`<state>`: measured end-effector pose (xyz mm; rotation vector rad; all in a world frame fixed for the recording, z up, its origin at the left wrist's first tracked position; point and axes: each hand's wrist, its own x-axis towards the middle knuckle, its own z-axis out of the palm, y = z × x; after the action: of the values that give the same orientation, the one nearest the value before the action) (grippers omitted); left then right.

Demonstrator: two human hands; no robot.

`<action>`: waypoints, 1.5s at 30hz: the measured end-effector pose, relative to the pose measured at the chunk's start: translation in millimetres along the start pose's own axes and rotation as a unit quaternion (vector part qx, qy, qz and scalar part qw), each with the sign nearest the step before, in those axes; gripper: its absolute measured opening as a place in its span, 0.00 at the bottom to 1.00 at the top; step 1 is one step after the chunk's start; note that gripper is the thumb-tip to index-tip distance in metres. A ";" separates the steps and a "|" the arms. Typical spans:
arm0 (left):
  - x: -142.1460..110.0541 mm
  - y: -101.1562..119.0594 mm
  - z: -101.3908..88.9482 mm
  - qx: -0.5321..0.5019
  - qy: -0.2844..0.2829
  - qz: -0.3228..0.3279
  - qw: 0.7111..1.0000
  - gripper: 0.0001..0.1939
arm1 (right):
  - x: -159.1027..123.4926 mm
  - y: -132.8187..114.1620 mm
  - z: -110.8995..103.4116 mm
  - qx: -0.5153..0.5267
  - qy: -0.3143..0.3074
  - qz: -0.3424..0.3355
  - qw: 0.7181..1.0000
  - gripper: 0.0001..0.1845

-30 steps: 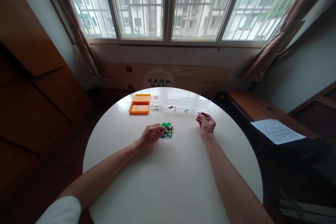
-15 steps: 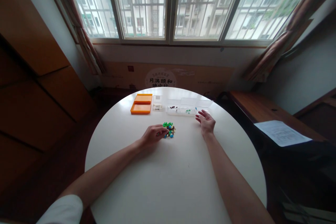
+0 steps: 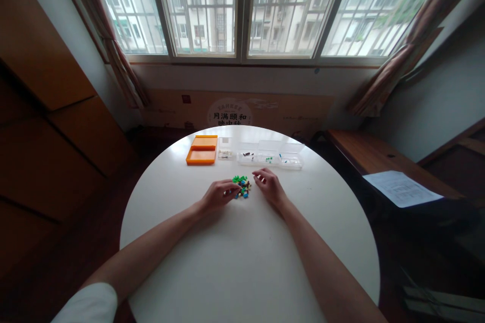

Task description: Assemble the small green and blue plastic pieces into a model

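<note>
A small heap of tiny green, blue, brown and cream pieces point(image 3: 241, 186) lies on the white round table point(image 3: 242, 252). At the heap's left edge is my left hand point(image 3: 220, 195), its fingers curled and the tips brought together; whatever they may pinch is too small to make out. My right hand point(image 3: 270, 185) hovers just right of the heap, fingers bent and a little apart, with nothing visible in them. Behind the heap stand clear compartment boxes point(image 3: 261, 165), lids up, with a few dark, green and blue pieces in separate compartments.
An open orange case point(image 3: 200, 163) and a smaller clear box point(image 3: 225, 143) with pale pieces stand at the back left of the table. To the right, a wooden desk point(image 3: 356, 146) holds printed papers point(image 3: 401, 189). A barred window is ahead.
My right hand has moved left and nearer, from in front of the rightmost clear compartment to beside the heap. My left hand stays at the heap. The view has shifted slightly.
</note>
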<state>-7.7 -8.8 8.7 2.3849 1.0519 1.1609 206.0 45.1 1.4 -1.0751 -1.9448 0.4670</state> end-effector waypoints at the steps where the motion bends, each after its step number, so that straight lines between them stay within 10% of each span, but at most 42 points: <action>1: 0.0 0.2 -0.1 0.002 0.000 -0.001 1.000 0.11 | -1.0 -1.7 1.3 -0.007 -0.019 -0.007 1.000 0.11; 45: 1.2 2.4 -3.0 -0.004 -0.009 -0.007 1.000 0.12 | -3.0 -5.4 2.7 -0.008 -0.069 -0.009 0.998 0.07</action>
<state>-8.4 -9.7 12.5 2.3737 1.0559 1.1350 201.9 39.8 2.0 -1.0591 -2.0796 0.5287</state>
